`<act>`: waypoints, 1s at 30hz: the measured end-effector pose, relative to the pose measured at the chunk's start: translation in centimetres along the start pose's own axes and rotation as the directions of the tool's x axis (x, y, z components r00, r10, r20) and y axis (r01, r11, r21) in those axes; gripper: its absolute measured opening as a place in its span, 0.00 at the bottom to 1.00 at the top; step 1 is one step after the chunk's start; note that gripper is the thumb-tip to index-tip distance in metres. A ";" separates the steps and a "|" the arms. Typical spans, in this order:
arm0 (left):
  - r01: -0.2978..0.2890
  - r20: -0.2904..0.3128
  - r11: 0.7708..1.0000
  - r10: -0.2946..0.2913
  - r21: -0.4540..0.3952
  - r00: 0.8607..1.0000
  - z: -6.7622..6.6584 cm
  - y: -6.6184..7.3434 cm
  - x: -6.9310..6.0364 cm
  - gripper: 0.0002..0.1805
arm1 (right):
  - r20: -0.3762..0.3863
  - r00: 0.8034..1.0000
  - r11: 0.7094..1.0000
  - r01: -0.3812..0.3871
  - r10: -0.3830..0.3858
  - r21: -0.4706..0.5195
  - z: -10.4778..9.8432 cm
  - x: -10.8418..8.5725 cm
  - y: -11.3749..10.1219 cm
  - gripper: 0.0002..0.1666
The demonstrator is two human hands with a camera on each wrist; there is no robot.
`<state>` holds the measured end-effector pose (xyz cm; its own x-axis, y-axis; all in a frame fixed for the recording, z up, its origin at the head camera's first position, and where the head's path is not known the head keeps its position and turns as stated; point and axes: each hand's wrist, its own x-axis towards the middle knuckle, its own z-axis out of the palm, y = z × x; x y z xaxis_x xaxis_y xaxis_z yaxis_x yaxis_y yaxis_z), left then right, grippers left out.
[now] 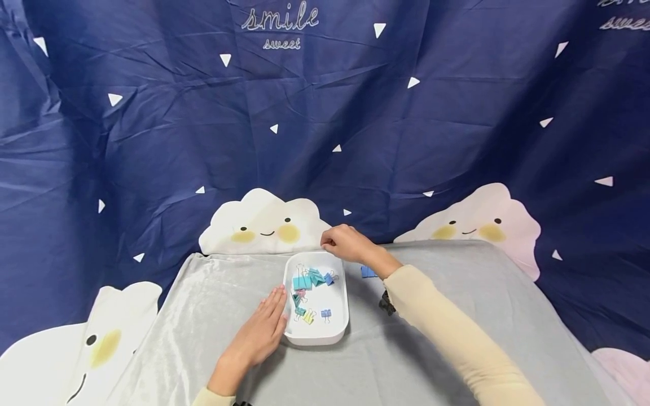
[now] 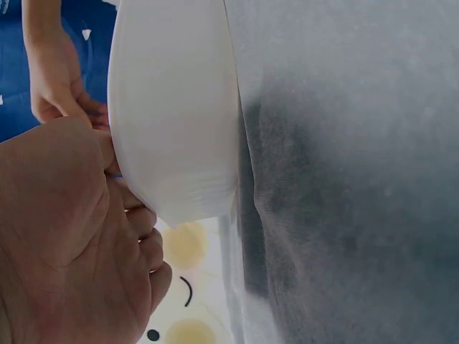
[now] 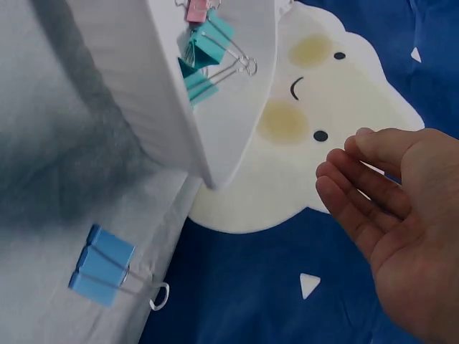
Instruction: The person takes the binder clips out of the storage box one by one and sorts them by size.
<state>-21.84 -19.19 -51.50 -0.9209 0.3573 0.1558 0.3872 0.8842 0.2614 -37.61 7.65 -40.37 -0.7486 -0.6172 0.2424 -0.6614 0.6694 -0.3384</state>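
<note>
My left hand (image 1: 262, 327) rests along the left side of a white tray (image 1: 316, 340), its fingers extended against the rim. Inside the tray lie several binder clips: a large teal clip (image 1: 302, 283), a small blue clip (image 1: 326, 313), a yellow clip (image 1: 308, 318) and a pink clip (image 1: 301, 294) among them. Above the tray's far right corner hovers my right hand (image 1: 349, 243). In the right wrist view its fingers (image 3: 358, 208) are loosely bent, and nothing shows between them and the thumb. A blue binder clip (image 3: 102, 266) lies on the cloth right of the tray.
Grey cloth (image 1: 406, 361) covers the table. Behind its far edge hangs a dark blue curtain (image 1: 315, 101) printed with clouds and triangles. A black object (image 1: 387, 303) shows beside the right sleeve, partly hidden; its kind is unclear.
</note>
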 end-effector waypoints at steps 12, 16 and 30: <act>-0.004 -0.005 1.000 0.004 -0.014 1.000 -0.1 0.1 0.0 0.32 | 0.071 0.997 1.000 0.005 -0.003 -0.025 2.9 1.9 -2.2 0.05; -0.002 -0.007 1.000 0.002 -0.016 1.000 -0.2 0.1 -0.2 0.32 | 0.089 0.996 1.000 0.001 0.001 -0.022 4.0 2.3 -2.5 0.08; -0.056 -0.068 0.997 0.053 -0.049 0.996 -0.1 0.1 -0.4 0.31 | 0.298 0.935 0.981 -0.166 0.190 -0.104 6.8 2.5 -3.5 0.29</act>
<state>-21.39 -19.25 -51.46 -0.8942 0.3821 0.2334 0.4399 0.8470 0.2984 -36.78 0.93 -44.79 -0.8118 -0.5737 -0.1088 -0.5294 0.8017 -0.2773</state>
